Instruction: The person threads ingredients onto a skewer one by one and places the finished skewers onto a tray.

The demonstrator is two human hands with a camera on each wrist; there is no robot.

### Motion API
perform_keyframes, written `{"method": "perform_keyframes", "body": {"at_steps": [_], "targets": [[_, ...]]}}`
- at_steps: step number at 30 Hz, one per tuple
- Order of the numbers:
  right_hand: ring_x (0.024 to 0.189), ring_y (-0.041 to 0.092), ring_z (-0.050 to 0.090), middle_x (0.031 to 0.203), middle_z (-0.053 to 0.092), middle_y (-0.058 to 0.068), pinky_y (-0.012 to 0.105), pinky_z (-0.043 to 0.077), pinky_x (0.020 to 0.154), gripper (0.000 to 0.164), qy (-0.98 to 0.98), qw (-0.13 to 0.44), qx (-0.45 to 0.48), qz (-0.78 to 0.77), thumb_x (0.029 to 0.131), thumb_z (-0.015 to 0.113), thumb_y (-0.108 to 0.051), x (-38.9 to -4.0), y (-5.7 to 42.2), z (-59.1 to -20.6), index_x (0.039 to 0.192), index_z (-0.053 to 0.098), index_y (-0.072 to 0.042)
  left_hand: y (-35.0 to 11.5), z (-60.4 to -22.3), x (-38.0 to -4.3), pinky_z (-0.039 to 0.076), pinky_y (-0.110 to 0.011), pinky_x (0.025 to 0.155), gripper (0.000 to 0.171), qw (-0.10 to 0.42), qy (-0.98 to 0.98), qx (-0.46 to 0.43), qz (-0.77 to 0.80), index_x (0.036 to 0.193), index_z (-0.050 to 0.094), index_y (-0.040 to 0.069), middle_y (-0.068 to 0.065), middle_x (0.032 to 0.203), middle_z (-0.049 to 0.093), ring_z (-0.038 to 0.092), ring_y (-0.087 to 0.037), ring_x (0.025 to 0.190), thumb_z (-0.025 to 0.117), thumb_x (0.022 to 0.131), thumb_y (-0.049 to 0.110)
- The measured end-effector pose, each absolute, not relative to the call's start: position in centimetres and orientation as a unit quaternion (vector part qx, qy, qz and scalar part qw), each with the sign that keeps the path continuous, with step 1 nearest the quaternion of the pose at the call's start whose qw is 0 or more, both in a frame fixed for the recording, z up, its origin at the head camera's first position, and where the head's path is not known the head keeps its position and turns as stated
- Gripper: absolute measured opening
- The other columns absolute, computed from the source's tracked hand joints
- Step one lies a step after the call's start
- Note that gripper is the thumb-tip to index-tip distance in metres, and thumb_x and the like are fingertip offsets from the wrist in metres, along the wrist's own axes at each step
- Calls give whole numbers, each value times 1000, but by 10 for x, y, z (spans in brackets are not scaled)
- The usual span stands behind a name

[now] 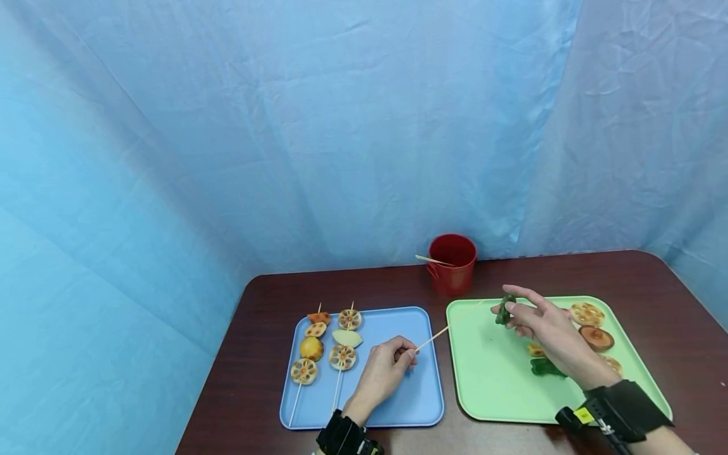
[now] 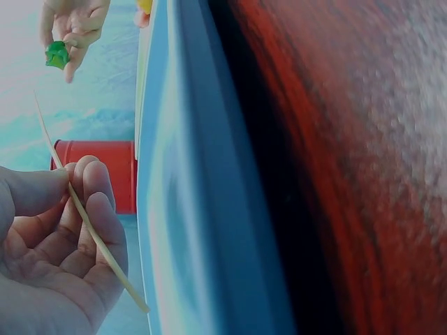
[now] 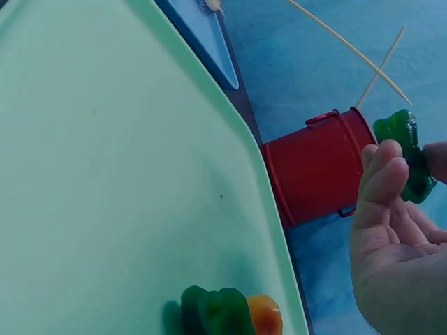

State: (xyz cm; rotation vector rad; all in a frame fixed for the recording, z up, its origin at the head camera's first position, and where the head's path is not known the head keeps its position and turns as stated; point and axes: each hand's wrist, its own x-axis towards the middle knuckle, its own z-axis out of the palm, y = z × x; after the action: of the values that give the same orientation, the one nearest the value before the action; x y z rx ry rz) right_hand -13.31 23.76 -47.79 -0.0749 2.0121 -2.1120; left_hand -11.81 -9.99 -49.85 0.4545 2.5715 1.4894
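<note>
My left grip [image 1: 387, 371] pinches bare stick [image 1: 435, 337] over blue tray [image 1: 415, 404]; right grip [image 1: 545, 327], fingertips parted by pepper's thickness, holds green pepper [image 1: 503, 309] over green tray [image 1: 483, 379]. I judge pepper light, slick: grasp sides. Stick likely snappable: pinch mid-shaft.

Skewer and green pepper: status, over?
Left hand pinching bare skewer. Right hand holding green pepper piece, not yet threaded. Nothing visible between skewer tip and pepper.
</note>
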Motion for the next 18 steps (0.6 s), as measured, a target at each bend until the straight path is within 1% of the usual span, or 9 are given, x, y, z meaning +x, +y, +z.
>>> {"method": "perform_keyframes", "body": {"at_steps": [1, 3, 7, 9, 12, 14, 18], "targets": [[91, 17, 64, 121, 70, 3, 28, 53, 75, 54, 679, 113, -27, -724, 108, 57, -30, -133, 237, -479, 155, 37, -12, -100, -498, -118, 49, -23, 61, 12, 67, 854, 151, 494, 99, 73, 8, 6, 79, 69, 68, -14, 71, 63, 104, 13], [90, 15, 65, 122, 71, 2, 26, 53, 75, 49, 664, 114, -32, -738, 108, 57, -27, -133, 235, -481, 152, 40, -12, -100, -498, -118, 49, -23, 61, 12, 66, 854, 150, 494, 98, 73, 8, 6, 79, 69, 68, -14, 71, 63, 104, 13], [92, 13, 68, 124, 70, 4, 26, 56, 81, 31, 598, 115, -45, -792, 109, 55, -15, -133, 231, -484, 140, 52, -12, -100, -498, -118, 49, -22, 61, 12, 64, 855, 149, 493, 98, 73, 8, 6, 79, 69, 68, -14, 71, 63, 104, 13], [94, 14, 69, 123, 69, 3, 28, 57, 86, 24, 564, 117, -52, -816, 110, 52, -13, -133, 230, -485, 133, 58, -13, -100, -498, -117, 50, -22, 62, 13, 65, 854, 148, 494, 98, 73, 8, 6, 80, 69, 68, -13, 72, 63, 104, 13], [97, 15, 68, 123, 70, 2, 28, 56, 89, 24, 540, 121, -48, -831, 112, 48, -19, -133, 229, -485, 130, 61, -10, -100, -498, -117, 50, -22, 62, 13, 66, 854, 147, 495, 98, 72, 7, 5, 80, 69, 69, -13, 72, 63, 104, 13], [100, 15, 68, 123, 68, 1, 29, 55, 92, 25, 534, 122, -33, -836, 112, 49, -21, -134, 228, -485, 129, 62, -9, -100, -498, -117, 50, -22, 62, 13, 67, 853, 147, 496, 98, 72, 7, 5, 80, 69, 69, -14, 72, 63, 104, 14], [107, 14, 68, 122, 60, 1, 29, 53, 98, 19, 512, 117, 11, -851, 109, 55, -17, -134, 227, -484, 124, 64, -10, -100, -498, -118, 50, -22, 62, 13, 65, 854, 147, 495, 98, 73, 7, 5, 79, 69, 69, -14, 72, 63, 104, 13]]}}
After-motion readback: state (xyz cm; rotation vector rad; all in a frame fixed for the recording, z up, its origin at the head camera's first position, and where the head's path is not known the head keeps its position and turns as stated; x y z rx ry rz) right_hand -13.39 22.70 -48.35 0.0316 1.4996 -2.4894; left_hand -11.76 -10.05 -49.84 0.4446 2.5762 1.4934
